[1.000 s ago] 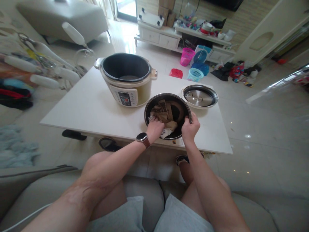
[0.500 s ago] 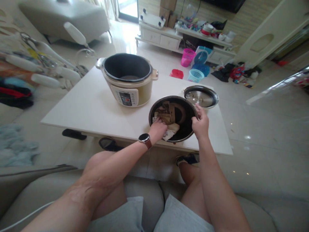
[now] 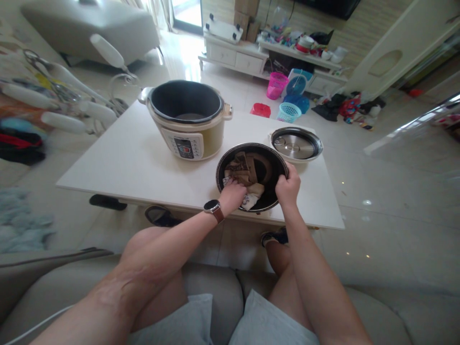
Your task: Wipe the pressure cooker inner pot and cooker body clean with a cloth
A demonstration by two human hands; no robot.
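A dark round inner pot (image 3: 273, 165) sits near the front edge of a white table (image 3: 125, 163). Inside it lies a brown and white cloth (image 3: 244, 172). My left hand (image 3: 233, 196), with a watch on the wrist, is closed on the cloth and presses it against the pot's inner wall. My right hand (image 3: 287, 186) grips the pot's rim on the near right side. A beige electric pressure cooker (image 3: 187, 117) stands open behind the pot. A steel lid (image 3: 296, 143) lies upside down to the right.
My bare knees and a grey sofa fill the foreground. A drying rack with clothes (image 3: 43, 105) stands at the left. Pink, red and blue baskets (image 3: 278, 98) sit on the tiled floor beyond the table, before a white cabinet (image 3: 237, 52). Sandals lie under the table.
My right hand has slid along the pot's rim, from the near side out to the right and back toward me. The left hand keeps rubbing the cloth inside, and the pot has shifted slightly.
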